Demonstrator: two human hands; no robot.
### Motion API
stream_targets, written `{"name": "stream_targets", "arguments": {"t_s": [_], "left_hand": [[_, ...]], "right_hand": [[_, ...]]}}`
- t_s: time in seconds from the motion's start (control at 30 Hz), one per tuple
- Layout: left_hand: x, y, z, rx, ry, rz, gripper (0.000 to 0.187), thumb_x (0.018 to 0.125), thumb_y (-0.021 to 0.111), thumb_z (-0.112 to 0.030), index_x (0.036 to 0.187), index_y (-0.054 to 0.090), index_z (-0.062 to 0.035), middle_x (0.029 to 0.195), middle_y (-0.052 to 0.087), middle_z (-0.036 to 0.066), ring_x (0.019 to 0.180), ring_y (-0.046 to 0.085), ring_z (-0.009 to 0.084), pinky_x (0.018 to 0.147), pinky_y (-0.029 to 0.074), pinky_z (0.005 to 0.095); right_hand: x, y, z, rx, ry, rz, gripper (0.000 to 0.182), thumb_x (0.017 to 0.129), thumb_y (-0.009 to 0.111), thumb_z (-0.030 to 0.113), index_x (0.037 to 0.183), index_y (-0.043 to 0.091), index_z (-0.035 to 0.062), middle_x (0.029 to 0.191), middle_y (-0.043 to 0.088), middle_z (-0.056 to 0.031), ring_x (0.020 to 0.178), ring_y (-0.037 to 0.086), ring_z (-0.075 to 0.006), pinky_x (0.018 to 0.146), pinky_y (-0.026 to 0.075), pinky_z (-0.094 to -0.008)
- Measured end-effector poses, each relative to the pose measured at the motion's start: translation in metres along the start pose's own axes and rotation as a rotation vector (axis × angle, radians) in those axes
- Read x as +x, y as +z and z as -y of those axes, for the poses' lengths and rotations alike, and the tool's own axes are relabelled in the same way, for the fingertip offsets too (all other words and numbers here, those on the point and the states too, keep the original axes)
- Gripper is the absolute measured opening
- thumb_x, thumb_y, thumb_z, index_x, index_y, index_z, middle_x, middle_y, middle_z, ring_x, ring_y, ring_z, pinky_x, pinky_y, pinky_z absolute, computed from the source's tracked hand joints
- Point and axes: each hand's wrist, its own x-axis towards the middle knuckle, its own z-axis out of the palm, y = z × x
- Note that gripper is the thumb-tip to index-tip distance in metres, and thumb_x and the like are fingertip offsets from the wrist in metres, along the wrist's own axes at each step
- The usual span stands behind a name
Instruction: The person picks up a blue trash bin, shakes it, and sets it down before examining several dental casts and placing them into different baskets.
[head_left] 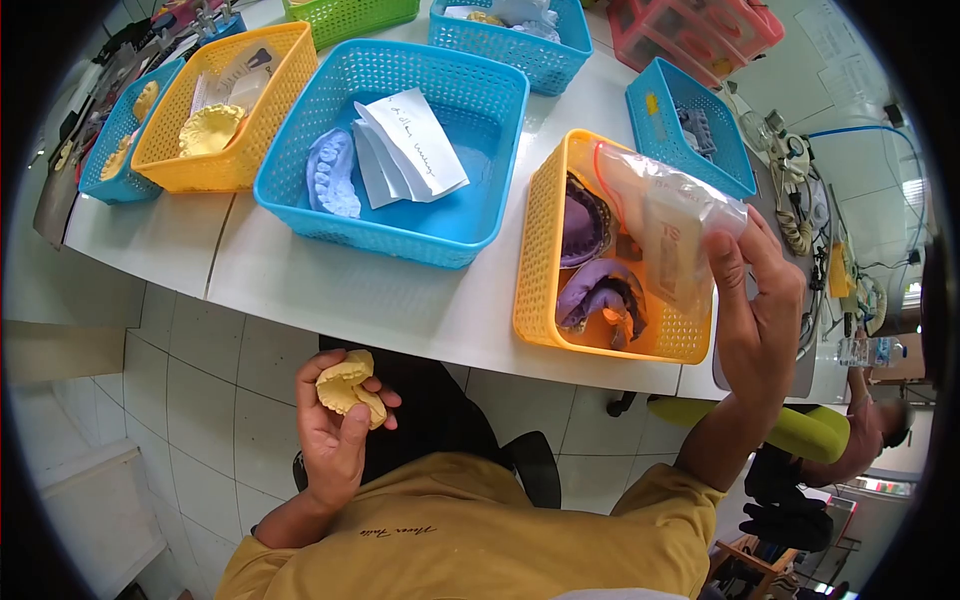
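Observation:
My left hand (335,455) is closed around a pale yellow dental cast (345,382), held low in front of the table edge. My right hand (758,300) pinches a clear zip bag (660,225) with a red seal strip and some writing. The bag hangs over the right side of an orange-yellow basket (538,255) and hides part of its contents. Inside that basket lie purple dental impressions (600,285) in trays and a small orange piece (618,320). What the bag holds is hard to make out.
A large blue basket (390,225) holds a blue dental cast (333,172) and folded paper (415,145). A yellow basket (225,170) with a cast stands left. Another blue basket (700,165) and pink drawers (690,35) are at the back. A person (875,425) is at far right.

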Motion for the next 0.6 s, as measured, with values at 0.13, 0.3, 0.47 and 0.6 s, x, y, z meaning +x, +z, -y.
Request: {"name": "stream_targets", "arguments": {"t_s": [0.13, 0.3, 0.47, 0.6], "left_hand": [[0.0, 0.001, -0.001, 0.001, 0.0, -0.004, 0.051, 0.094, 0.06, -0.015, 0.136, 0.032, -0.008, 0.105, 0.053, 0.01, 0.089, 0.06, 0.0184, 0.068, 0.051, 0.0287], [-0.002, 0.001, 0.0, -0.009, 0.003, 0.013, 0.05, 0.095, 0.059, -0.015, 0.137, 0.031, -0.0082, 0.105, 0.053, 0.01, 0.09, 0.06, 0.0179, 0.068, 0.051, 0.0281], [-0.004, -0.001, 0.0, -0.017, 0.003, 0.036, 0.05, 0.095, 0.058, -0.014, 0.137, 0.032, -0.0081, 0.108, 0.053, 0.01, 0.091, 0.061, 0.0174, 0.07, 0.052, 0.0276], [-0.006, -0.002, -0.002, -0.009, 0.005, 0.043, 0.052, 0.095, 0.058, -0.013, 0.139, 0.031, -0.0078, 0.111, 0.054, 0.011, 0.093, 0.061, 0.0181, 0.071, 0.053, 0.0278]], "right_hand": [[-0.002, -0.002, 0.008, -0.207, -0.232, 0.083, 0.023, 0.086, 0.068, 0.022, 0.101, 0.07, 0.0045, 0.098, 0.07, -0.0107, 0.103, 0.064, -0.0322, 0.105, 0.036, -0.0496], [-0.007, -0.001, 0.011, -0.278, -0.229, 0.156, 0.032, 0.079, 0.074, 0.022, 0.105, 0.071, 0.0035, 0.115, 0.067, -0.0129, 0.116, 0.06, -0.0313, 0.109, 0.032, -0.0502], [0.0, -0.013, 0.012, -0.202, -0.223, 0.098, 0.029, 0.08, 0.073, 0.021, 0.106, 0.072, 0.0088, 0.113, 0.067, -0.0091, 0.113, 0.059, -0.0303, 0.103, 0.037, -0.0481], [0.011, -0.011, 0.004, -0.296, -0.188, 0.149, 0.023, 0.082, 0.069, 0.017, 0.102, 0.072, 0.0055, 0.106, 0.066, -0.009, 0.105, 0.059, -0.0294, 0.097, 0.04, -0.0436]]}}
